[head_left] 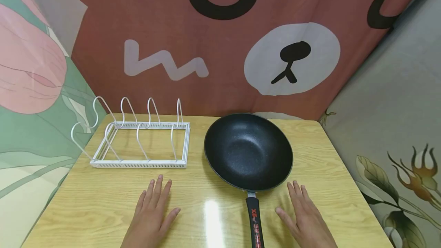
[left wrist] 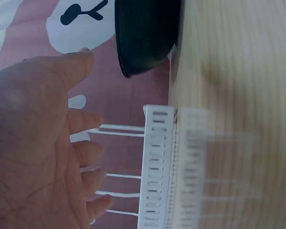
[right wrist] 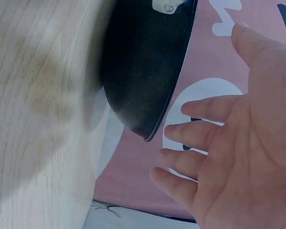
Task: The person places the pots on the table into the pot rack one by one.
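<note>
A black wok (head_left: 246, 152) sits right of centre on the table, its dark handle (head_left: 254, 221) with red lettering running toward the front edge. To its left stands a white rack (head_left: 138, 163) with several wire loops rising from a rectangular frame. My left hand (head_left: 151, 213), fingers straight and holding nothing, is in front of the rack. On the right of the wok's handle is my right hand (head_left: 306, 217), also with fingers extended and nothing in it. The right wrist view shows the wok's outer side (right wrist: 140, 71) beyond that palm.
The wooden table (head_left: 193, 202) carries the wok and rack. Behind it hangs a reddish-brown curtain (head_left: 165, 95) with cartoon shapes. Patterned cloth hangs at the left (head_left: 31, 133) and a grey floral one at the right (head_left: 386, 125).
</note>
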{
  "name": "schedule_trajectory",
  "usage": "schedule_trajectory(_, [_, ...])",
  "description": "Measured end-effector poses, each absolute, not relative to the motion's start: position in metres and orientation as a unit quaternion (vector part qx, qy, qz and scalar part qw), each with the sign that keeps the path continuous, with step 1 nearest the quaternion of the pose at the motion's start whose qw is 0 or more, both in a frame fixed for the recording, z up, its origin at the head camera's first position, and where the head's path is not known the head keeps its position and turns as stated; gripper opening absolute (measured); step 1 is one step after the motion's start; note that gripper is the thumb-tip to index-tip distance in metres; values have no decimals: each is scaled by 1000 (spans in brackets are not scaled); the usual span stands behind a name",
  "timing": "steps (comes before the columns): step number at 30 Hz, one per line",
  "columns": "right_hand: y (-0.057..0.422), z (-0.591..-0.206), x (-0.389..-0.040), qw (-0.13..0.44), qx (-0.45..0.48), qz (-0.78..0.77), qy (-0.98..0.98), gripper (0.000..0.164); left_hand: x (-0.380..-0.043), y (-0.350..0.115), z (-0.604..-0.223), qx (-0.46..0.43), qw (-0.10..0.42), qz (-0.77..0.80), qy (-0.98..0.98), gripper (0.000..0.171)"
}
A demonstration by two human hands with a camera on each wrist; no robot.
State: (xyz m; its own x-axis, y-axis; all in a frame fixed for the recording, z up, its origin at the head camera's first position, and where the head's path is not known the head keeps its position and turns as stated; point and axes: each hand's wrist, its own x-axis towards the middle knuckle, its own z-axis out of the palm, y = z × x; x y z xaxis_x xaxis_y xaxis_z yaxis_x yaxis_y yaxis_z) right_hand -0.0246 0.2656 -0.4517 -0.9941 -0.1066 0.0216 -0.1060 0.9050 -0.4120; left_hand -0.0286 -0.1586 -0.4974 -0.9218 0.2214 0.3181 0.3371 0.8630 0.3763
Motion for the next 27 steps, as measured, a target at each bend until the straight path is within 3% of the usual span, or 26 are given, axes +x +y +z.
schedule_trajectory(5, [257,-448,-25,97,-14,-269,958,86,-20,-136,-500,-127,99,-265,-951,68])
schedule_trajectory(8, [249,-449,-22,145,-6,-323,935,79,-15,-117,-501,-143,56,-332,-931,65])
schedule_trajectory(15, [241,-454,-20,171,-69,-419,889,61,-11,-83,-497,-179,1,-442,-879,54])
schedule_trajectory(22, [234,-456,-22,200,-77,-476,853,57,-15,-56,-498,-240,-86,-544,-799,50])
schedule_trajectory(27, [228,-461,-24,235,-76,-567,786,57,-19,-41,-501,-238,-226,-682,-654,48])
